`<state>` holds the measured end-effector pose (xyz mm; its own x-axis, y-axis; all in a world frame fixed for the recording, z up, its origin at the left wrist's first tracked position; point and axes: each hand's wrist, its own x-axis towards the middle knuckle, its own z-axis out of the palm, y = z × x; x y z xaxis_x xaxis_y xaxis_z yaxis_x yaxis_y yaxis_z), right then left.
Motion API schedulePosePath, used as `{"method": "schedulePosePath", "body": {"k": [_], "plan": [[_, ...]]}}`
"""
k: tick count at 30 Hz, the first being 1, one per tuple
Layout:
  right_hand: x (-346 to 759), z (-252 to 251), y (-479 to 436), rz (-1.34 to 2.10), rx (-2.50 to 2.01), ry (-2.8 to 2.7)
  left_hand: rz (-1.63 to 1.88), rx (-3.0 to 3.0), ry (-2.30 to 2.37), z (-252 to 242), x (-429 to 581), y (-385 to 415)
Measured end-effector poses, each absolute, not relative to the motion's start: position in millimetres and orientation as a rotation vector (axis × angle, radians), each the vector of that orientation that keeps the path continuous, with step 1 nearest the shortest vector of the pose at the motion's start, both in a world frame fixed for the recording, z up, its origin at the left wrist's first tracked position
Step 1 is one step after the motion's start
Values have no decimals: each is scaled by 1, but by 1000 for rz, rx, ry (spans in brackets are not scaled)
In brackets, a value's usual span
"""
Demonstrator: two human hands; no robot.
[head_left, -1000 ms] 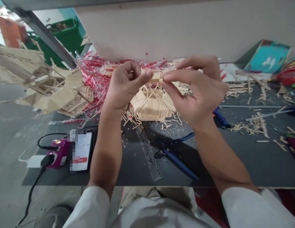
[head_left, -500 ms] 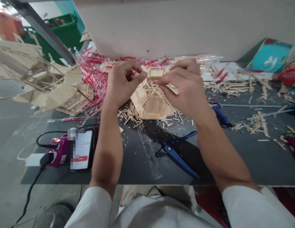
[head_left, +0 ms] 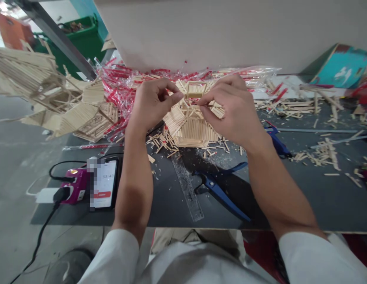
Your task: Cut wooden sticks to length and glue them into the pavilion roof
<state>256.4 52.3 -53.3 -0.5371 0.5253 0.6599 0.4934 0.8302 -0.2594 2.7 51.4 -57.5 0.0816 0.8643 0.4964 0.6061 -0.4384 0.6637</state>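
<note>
A small model of thin wooden sticks stands at the far middle of the table, with slatted panels around a raised frame. My left hand is at its left side, thumb and forefinger pinched at the upper frame; whatever lies between the tips is too small to make out. From the right, my right hand reaches over the model, its fingers closed in a pinch near the frame's middle. The fingertips hide what they may hold. Cut stick pieces lie around the model's base.
Nearer me lie blue cutters and a clear ruler. A phone and a purple power adapter are at left, beneath a larger stick model. Red-and-clear plastic wrappers pile behind; a blue glue gun lies at right.
The view has shifted slightly. My right fingers have moved a little at the frame, while my left hand keeps its pinch in nearly the same place.
</note>
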Motion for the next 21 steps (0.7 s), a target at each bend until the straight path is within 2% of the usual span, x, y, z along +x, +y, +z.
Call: {"method": "schedulePosePath", "body": {"k": [8, 21], "plan": [[256, -58, 55, 139, -737, -2238, 1250, 2109, 1512, -53, 7, 50], [254, -60, 56, 53, -717, -2241, 1284, 2170, 1587, -52, 8, 49]]}}
